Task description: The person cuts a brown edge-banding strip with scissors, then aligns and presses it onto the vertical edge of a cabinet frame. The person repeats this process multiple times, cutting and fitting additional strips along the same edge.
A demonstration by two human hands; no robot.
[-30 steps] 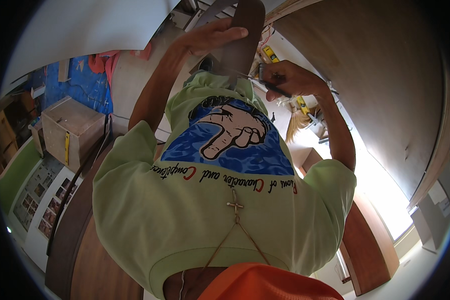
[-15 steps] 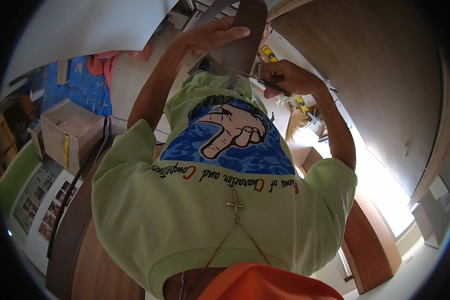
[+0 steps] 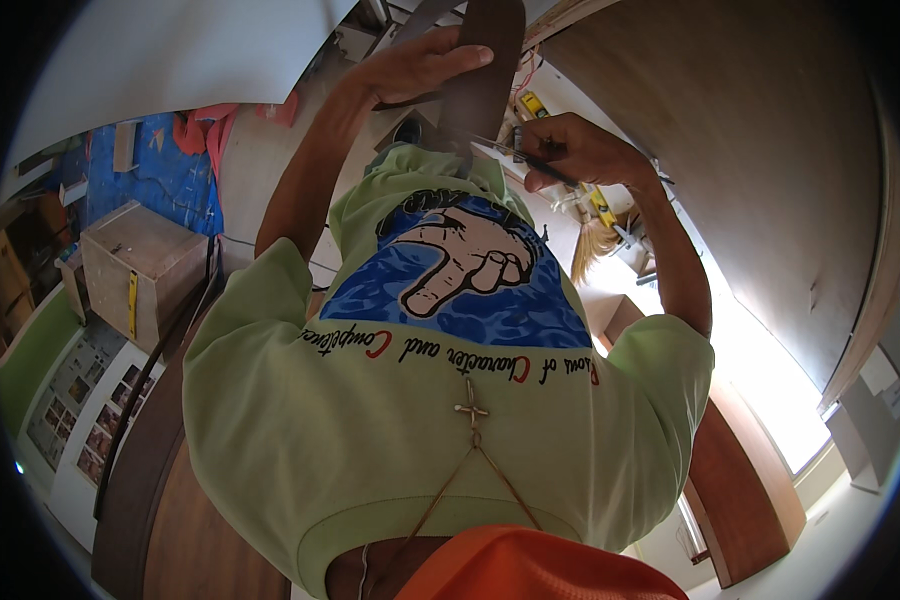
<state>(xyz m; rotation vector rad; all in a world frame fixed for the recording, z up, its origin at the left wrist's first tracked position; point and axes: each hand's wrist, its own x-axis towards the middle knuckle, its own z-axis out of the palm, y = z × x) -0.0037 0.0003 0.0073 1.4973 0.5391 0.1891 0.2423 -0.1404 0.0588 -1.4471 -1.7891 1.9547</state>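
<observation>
At the top centre, my left hand (image 3: 415, 70) is closed on a long, dark brown flexible strip (image 3: 488, 75), its thumb lying flat on the face. The strip hangs down in front of my legs, and part of it loops behind the hand. My right hand (image 3: 590, 152) is closed around the dark handle of a slim metal-bladed tool (image 3: 492, 145). Its blade points left and meets the strip's lower part, where the edge is blurred. Whether the tool is a knife or scissors I cannot tell.
A large brown panel (image 3: 730, 150) stands at the right. On the left are a wooden box (image 3: 145, 255) and a blue sheet (image 3: 155, 180). Yellow spirit levels (image 3: 535, 105) and a straw broom (image 3: 592, 250) lie beyond my right hand. White sheeting (image 3: 170, 60) fills the upper left.
My left hand and the strip have shifted slightly left and up. The tool in my right hand has moved a little; the right arm is almost where it was.
</observation>
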